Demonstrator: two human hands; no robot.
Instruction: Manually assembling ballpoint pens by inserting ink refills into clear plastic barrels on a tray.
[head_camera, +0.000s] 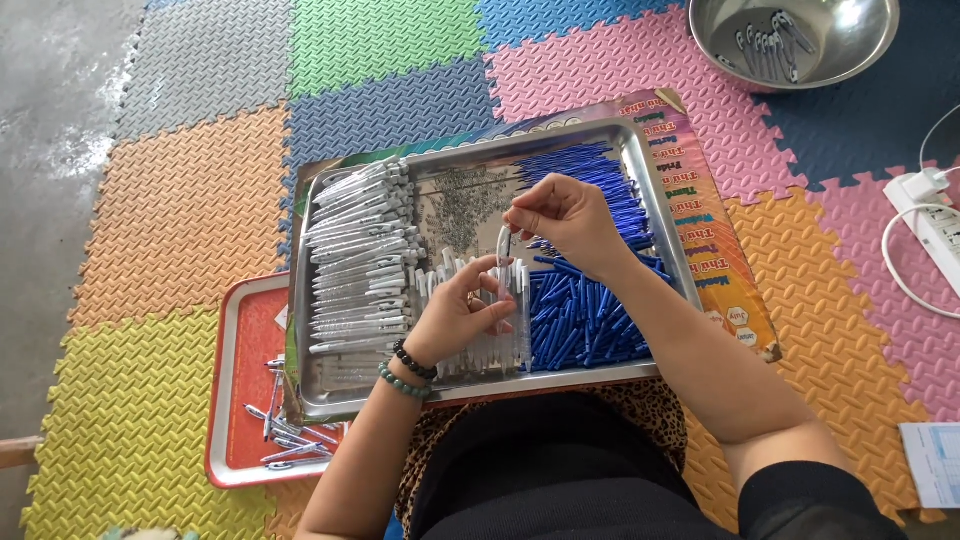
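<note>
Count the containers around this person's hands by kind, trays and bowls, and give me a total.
Steel trays: 1, the metal tray with pen parts, under the left hand and right hand.
Red trays: 1, the red tray lower left.
Steel bowls: 1, the bowl top right.
Total: 3

Bright, even daylight, soft faint shadows. Glare on steel bowl (800, 35) top right and tray rim (660, 205). Sharp overall, slight wide-angle bend at edges, no motion blur.
</note>
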